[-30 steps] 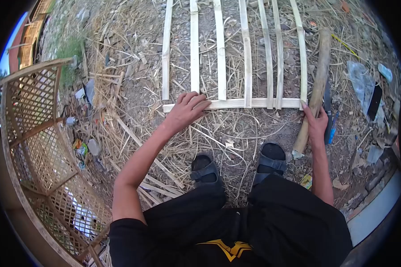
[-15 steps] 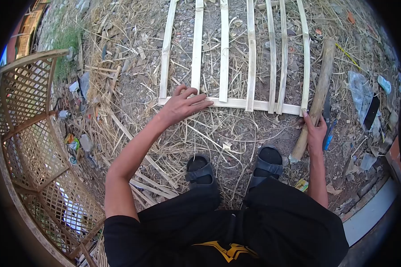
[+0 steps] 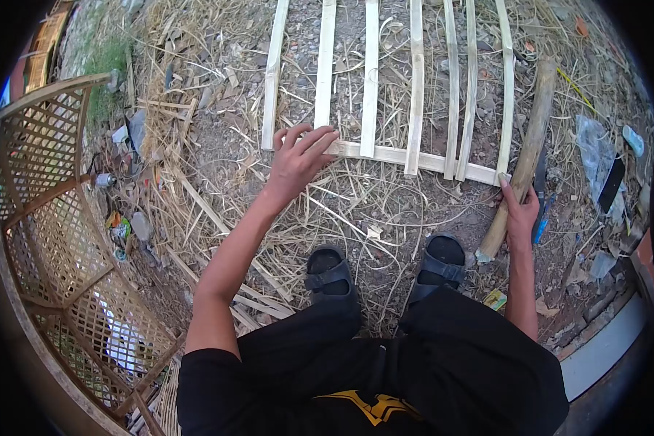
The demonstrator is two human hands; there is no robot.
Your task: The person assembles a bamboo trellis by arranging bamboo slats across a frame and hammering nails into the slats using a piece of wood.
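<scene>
Several pale flat strips, among them a wide one [image 3: 416, 87], lie lengthwise on the ground, side by side. Their near ends rest on or against a crosswise strip [image 3: 432, 161], which slants down to the right. My left hand [image 3: 298, 161] is over the left part of this crosswise strip, fingers bent and spread a little, covering the strip there. At the other end, my right hand [image 3: 519, 211] pinches the crosswise strip's tip beside the rightmost strip [image 3: 506, 94], thumb on top. A round wooden pole [image 3: 532, 138] lies right by that hand.
A curved lattice panel [image 3: 58, 211] stands at the left. My sandalled feet [image 3: 443, 265] are below the strips. Cut scraps and straw [image 3: 218, 211] litter the ground. Right of the pole are a blue-handled tool [image 3: 542, 221], plastic sheet [image 3: 594, 149] and a dark flat object [image 3: 612, 183].
The crosswise strip's left end has moved up and away with my left hand, so the strip slants more. My right hand has stayed at its right end.
</scene>
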